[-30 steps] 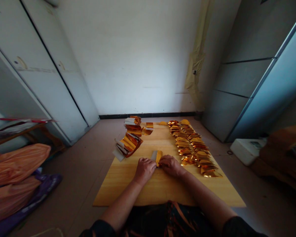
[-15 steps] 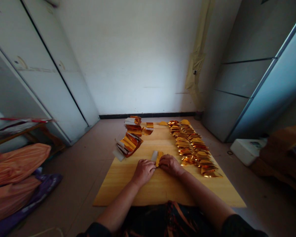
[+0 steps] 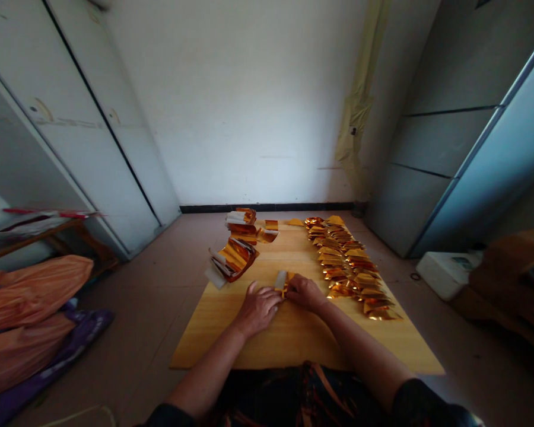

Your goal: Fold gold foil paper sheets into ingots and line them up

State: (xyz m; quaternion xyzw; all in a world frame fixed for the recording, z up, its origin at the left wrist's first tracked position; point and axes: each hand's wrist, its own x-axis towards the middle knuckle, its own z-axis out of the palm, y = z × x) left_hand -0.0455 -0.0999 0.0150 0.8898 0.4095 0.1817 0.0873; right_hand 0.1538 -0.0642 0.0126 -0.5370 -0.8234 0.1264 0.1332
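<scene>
A small sheet of gold foil paper with a white part [image 3: 281,279] lies between my hands on the wooden board [image 3: 293,344]. Its near edge is folded over in a narrow gold strip. My right hand [image 3: 305,292] pinches the right side of the sheet with curled fingers, which hide part of it. From the left, my left hand [image 3: 258,308] lies on the board with fingers stretched out and thumb apart, its fingertips touching the sheet's lower left edge. Rows of folded gold foil pieces [image 3: 331,258] stand to the right of my right hand.
Loose stacks of foil sheets [image 3: 235,261] rest at the board's left, with more sheets [image 3: 242,231] behind. Orange bags [image 3: 31,296] lie on the floor at left, near a low wooden stand [image 3: 66,234]. A white box [image 3: 445,271] sits on the right.
My left thumb has lifted away from the paper and the fingers have flattened. The right hand has curled further over the sheet, and its near edge is now folded.
</scene>
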